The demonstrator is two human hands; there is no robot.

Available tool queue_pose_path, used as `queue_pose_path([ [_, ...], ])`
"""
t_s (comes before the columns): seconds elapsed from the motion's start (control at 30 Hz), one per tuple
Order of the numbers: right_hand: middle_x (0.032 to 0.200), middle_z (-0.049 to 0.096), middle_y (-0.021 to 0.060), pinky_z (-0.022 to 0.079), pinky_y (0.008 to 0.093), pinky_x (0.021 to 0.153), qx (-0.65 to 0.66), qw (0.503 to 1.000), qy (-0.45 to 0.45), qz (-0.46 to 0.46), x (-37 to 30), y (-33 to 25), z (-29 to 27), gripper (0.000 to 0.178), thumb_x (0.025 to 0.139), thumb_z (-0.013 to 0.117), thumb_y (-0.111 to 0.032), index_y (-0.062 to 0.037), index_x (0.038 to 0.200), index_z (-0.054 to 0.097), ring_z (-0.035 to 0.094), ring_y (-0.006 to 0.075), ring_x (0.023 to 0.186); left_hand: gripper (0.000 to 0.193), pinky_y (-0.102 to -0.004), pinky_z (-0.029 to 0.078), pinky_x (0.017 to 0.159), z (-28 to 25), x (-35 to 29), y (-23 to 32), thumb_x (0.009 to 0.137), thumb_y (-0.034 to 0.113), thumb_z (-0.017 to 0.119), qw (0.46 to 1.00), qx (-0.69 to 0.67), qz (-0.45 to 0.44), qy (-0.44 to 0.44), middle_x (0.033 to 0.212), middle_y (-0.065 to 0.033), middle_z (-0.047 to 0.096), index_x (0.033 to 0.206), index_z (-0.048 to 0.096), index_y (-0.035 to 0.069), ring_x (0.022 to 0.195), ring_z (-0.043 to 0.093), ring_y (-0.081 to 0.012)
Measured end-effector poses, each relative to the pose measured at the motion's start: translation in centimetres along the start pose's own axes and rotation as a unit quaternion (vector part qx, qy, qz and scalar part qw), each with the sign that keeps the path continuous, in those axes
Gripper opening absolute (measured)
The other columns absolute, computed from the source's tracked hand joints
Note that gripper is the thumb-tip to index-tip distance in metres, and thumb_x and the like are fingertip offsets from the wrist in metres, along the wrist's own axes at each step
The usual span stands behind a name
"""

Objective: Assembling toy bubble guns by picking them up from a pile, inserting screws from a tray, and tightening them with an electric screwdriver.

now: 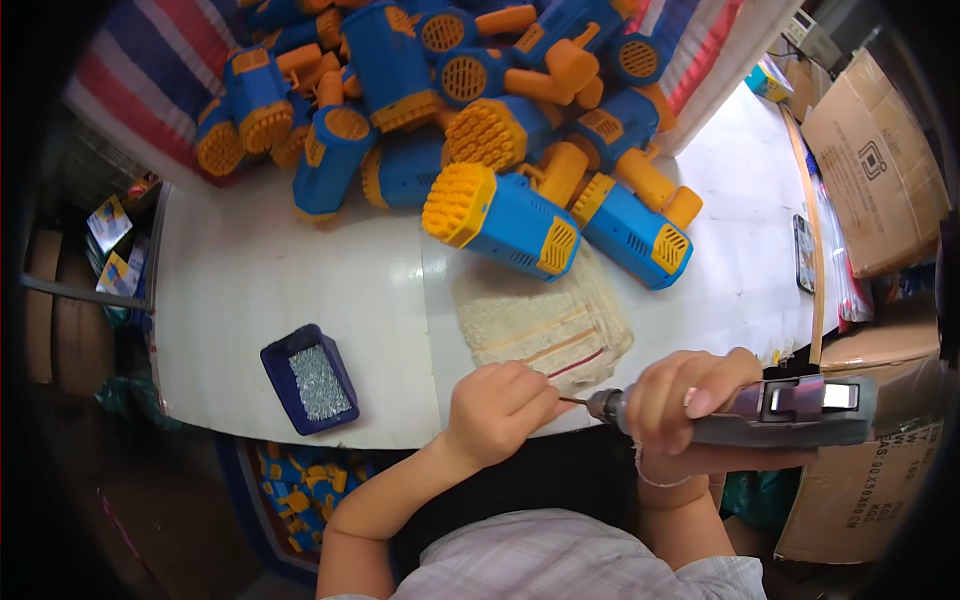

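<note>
My right hand [672,395] is wrapped round a dark grey electric screwdriver [780,425], whose bit points left. At the bit's tip is my left hand [500,412], fingers curled together in a pinch; what they hold, if anything, is hidden. Both hands are at the near edge of the white table. Just beyond them lies a folded cream cloth [545,315]. A blue and yellow toy bubble gun [505,222] rests at the cloth's far edge, with another toy bubble gun [635,232] to its right. Left of my left hand stands a dark blue tray [347,395] of small silvery screws [318,382].
Many similar guns pile up at the back, spilling from a striped woven bag [160,80]. A phone [804,254] lies by the table's right edge. Cardboard boxes [870,160] stand on the right. Below the table at left is a bin [240,500] of blue and yellow parts.
</note>
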State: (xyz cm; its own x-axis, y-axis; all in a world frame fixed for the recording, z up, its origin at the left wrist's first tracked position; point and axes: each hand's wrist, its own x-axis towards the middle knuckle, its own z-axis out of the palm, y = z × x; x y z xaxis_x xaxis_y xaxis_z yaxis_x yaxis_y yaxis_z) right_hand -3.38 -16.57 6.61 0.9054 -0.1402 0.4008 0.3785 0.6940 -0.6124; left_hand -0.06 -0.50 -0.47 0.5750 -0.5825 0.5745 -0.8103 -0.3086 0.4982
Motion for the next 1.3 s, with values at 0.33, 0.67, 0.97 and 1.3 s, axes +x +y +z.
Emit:
queue_pose_path([
  [0.33, 0.047, 0.045, 0.0050, 0.036, 0.0272, 0.034, -0.198, 0.975, 0.094, -0.026, -0.8, -0.8, -0.7, 0.091, 0.061, 0.027, -0.087, 0.0000, 0.079, 0.048, 0.041, 0.0151, 0.036, 0.042, -0.0314, 0.041, 0.078, 4.6, 11.2, -7.2, 0.073, 0.027, 0.063, 0.926, 0.369, -0.021, -0.079, 0.098, -0.0109, 0.057, 0.104, 0.054, -0.001, 0.091, 0.053, -0.0227],
  [0.67, 0.047, 0.045, 0.0049, 0.038, 0.0264, 0.036, -0.212, 0.972, 0.075, -0.068, -1.0, -0.8, -1.9, 0.091, 0.061, 0.031, -0.087, 0.0003, 0.082, 0.047, 0.044, 0.0143, 0.038, 0.037, -0.0338, 0.042, 0.070, 2.8, 13.3, -8.6, 0.072, 0.018, 0.061, 0.954, 0.285, -0.076, -0.056, 0.082, -0.0108, 0.059, 0.102, 0.053, -0.002, 0.079, 0.056, -0.0245],
  [0.97, 0.058, 0.050, 0.0063, 0.037, 0.0246, 0.049, -0.111, 0.994, 0.013, 0.020, -1.3, 0.9, -1.7, 0.076, 0.065, 0.057, -0.069, 0.0011, 0.093, 0.056, 0.047, 0.0140, 0.053, 0.052, -0.0361, 0.040, 0.076, -1.8, 0.9, -3.6, 0.069, 0.024, 0.066, 0.935, 0.091, -0.144, -0.310, 0.083, -0.0115, 0.056, 0.114, 0.051, 0.002, 0.082, 0.055, -0.0273],
  [1.3, 0.058, 0.050, 0.0060, 0.041, 0.0272, 0.046, -0.270, 0.958, 0.057, 0.082, -2.1, 4.9, -2.3, 0.102, 0.049, 0.039, -0.089, 0.0026, 0.093, 0.049, 0.048, 0.0164, 0.050, 0.049, -0.0348, 0.040, 0.078, -0.7, 0.1, -3.8, 0.068, 0.021, 0.065, 0.944, 0.091, -0.176, -0.262, 0.083, -0.0111, 0.057, 0.111, 0.053, 0.002, 0.081, 0.056, -0.0265],
])
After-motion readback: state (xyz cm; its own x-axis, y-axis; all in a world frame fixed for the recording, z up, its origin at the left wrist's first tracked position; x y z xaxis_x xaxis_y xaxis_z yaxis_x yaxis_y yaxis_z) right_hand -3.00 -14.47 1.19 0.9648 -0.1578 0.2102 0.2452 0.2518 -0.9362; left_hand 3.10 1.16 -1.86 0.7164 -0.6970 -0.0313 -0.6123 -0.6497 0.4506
